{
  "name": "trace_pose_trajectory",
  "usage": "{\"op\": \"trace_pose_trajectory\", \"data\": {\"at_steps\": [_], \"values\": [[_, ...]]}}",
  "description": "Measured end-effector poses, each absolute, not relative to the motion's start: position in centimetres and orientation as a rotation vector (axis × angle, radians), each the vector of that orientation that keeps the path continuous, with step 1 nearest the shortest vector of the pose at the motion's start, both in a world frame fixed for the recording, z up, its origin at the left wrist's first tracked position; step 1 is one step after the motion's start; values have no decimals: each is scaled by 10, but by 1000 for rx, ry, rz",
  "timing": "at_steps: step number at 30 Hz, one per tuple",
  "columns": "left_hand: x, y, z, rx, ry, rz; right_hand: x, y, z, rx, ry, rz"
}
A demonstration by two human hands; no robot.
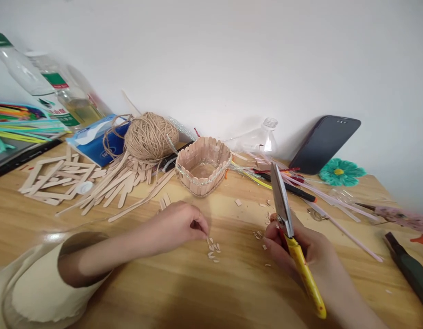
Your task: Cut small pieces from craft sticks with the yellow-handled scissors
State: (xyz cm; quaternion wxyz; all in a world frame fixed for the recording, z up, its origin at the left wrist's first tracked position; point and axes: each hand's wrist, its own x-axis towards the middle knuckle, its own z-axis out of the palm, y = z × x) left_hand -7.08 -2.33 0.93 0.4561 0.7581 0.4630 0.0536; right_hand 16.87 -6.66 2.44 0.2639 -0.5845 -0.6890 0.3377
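Our right hand [312, 246]: grip closed round scissors [294, 246]. Our left hand [185, 222]: beside chips [211, 247]; its grip we cannot tell. Basket [197, 184], twine [151, 137]: toward the tabletop's [163, 288] far edge.

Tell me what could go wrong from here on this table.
The scissors in the right hand have bare blades pointing away from the grip, so they might nick the left hand if the two come close. The small pale pieces lie loose by the left hand and could get brushed away. The phone stands tilted near the wall, so a bump might topple it.
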Motion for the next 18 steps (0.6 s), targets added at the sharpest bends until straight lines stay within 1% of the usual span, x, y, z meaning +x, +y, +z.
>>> {"op": "trace_pose_trajectory", "data": {"at_steps": [7,11,18], "values": [[-73,-23,11,2079,1052,217,167,-63,21,-1523,-1872,868],[-71,-24,9,2171,1012,191,164,-61,23,-1488,-1832,795],[-70,-25,9,2195,1041,131,165,-61,20,-1489,-1879,795]]}}
